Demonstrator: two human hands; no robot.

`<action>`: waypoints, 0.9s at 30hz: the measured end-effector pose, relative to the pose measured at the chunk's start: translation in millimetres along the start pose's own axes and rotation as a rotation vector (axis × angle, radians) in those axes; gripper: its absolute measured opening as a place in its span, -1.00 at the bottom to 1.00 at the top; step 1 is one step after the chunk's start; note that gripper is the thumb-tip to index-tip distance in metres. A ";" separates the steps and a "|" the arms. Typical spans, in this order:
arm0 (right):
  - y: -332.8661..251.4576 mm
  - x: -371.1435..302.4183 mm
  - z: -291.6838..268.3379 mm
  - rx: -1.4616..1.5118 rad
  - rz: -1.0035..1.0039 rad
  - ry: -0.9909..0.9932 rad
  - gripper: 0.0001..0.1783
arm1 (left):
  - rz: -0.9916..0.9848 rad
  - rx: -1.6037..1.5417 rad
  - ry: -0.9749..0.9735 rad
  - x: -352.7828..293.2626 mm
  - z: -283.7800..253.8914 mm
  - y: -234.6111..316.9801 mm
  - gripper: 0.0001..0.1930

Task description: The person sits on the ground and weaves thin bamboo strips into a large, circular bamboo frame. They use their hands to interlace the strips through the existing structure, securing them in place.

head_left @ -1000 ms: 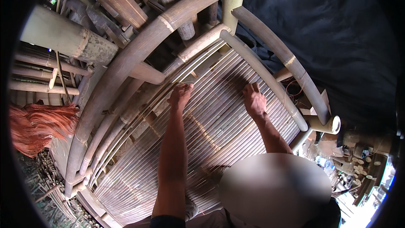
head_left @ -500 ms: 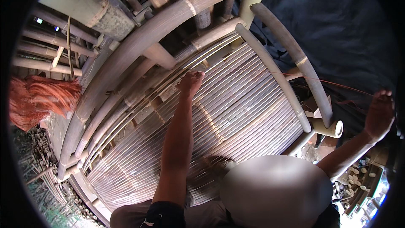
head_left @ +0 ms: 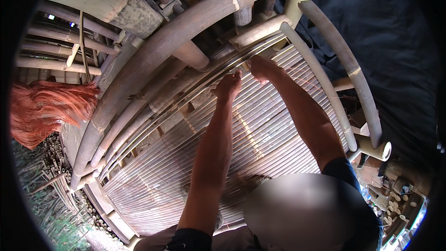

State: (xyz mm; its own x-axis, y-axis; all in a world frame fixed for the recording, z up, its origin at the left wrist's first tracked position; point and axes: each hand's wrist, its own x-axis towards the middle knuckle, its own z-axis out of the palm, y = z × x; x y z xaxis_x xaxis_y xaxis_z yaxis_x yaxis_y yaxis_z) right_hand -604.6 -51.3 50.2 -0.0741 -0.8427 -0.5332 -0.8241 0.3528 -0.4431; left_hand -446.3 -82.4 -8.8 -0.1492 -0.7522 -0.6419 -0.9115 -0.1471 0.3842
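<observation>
The bare left hand [head_left: 228, 85] and bare right hand [head_left: 265, 69] are close together but apart, fingers bent inward on both; whether they pinch anything, or what, cannot be told because it is too small and partly hidden. Both hands are at the far edge of a slatted panel of narrow brownish-grey bamboo strips [head_left: 274, 132], the right one nearer its far right corner. The step in hand appears to be close two-handed work on that edge; the next move seems to call for a steady left hand and care not to shift the slats. The slats lie side by side, tightly packed toward the near edge and more openly spaced toward the far edge, where a gap shows beneath. A smooth grey bamboo pole [head_left: 322, 86] borders the right edge. Beyond the far edge curves a thick brown bamboo rail [head_left: 186, 22]; past the far left side hangs a bundle of orange-red fibres [head_left: 55, 107].
</observation>
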 end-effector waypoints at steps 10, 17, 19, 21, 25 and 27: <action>-15.0 43.8 0.2 0.805 0.201 -0.602 -0.63 | -0.023 0.183 0.384 55.8 45.5 -10.4 -0.37; 16.9 38.6 0.7 0.796 0.260 -0.503 -0.51 | -0.255 0.042 0.334 -13.0 10.4 59.7 -0.55; 9.8 32.3 7.2 0.780 0.174 -0.380 -0.47 | -0.263 0.035 0.375 -9.4 9.7 53.9 -0.57; 20.5 26.2 8.0 0.775 0.131 -0.305 -0.62 | -0.214 0.034 0.379 -13.9 15.2 61.4 -0.56; 10.7 -8.1 -4.2 0.104 0.018 0.083 -0.64 | -0.121 0.074 0.569 -10.1 26.0 51.7 -0.61; -16.6 -55.8 -34.3 -0.120 0.072 0.184 -0.61 | -0.042 0.021 0.626 -7.3 26.1 27.9 -0.63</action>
State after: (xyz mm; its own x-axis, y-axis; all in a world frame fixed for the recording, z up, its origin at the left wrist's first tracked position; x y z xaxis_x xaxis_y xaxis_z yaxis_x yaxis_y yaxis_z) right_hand -606.1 -24.0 112.0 -0.2276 -0.8810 -0.4149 -0.8729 0.3734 -0.3141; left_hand -480.7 -64.2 -10.8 0.1342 -0.9806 -0.1431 -0.9200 -0.1769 0.3498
